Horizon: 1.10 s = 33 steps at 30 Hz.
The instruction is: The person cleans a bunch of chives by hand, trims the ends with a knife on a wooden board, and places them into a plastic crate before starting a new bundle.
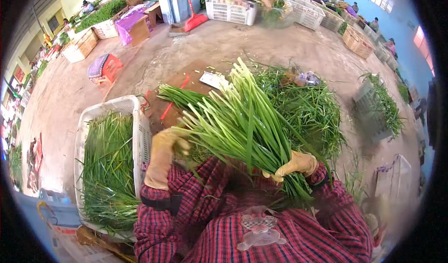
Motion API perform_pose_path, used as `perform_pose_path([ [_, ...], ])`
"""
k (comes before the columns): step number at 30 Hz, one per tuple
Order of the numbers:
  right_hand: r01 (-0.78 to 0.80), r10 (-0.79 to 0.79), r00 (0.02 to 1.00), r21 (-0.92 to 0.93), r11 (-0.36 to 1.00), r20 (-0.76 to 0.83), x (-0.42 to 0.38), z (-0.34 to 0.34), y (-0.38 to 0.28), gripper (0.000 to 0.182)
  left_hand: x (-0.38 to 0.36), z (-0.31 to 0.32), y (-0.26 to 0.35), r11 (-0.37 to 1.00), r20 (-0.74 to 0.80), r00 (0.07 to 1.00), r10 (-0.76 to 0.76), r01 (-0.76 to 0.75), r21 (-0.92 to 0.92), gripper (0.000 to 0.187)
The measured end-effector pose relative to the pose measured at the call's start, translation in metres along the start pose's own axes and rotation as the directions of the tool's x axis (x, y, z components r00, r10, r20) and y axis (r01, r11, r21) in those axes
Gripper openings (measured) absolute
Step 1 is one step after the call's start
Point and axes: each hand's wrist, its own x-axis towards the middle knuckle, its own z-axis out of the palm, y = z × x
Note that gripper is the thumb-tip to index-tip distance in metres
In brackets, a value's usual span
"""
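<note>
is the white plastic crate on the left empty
No, the white plastic crate holds a layer of long green stalks, lying beside the gloved left hand.

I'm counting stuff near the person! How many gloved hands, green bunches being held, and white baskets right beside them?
Gloved hands: 2, left hand and right hand
Held green bunch: 1
White basket beside them: 1
Total: 4

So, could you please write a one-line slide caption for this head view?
Gloved left hand and right hand grip a bundle of green chives beside a white crate of more chives.
</note>
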Motion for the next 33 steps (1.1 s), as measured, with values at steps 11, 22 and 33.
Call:
perform_pose_path([
  [11,-0.074,0.086,0.991,-0.109,0.991,0.105,-0.015,0.004,0.003,0.031,0.038,-0.009,0.059,0.845,-0.035,0.894,0.447,-0.409,0.343,0.038],
  [22,-0.258,0.365,0.931,-0.68,0.686,0.015,-0.03,0.028,-0.036,0.052,0.073,0.037,0.063,0.994,0.606,0.789,-0.104,0.095,0.047,0.027],
  [33,-0.231,0.216,0.973,-0.354,0.906,-0.081,-0.043,0.012,0.007,0.033,0.053,0.042,0.058,0.974,0.552,0.834,-0.001,-0.124,0.189,0.018],
])
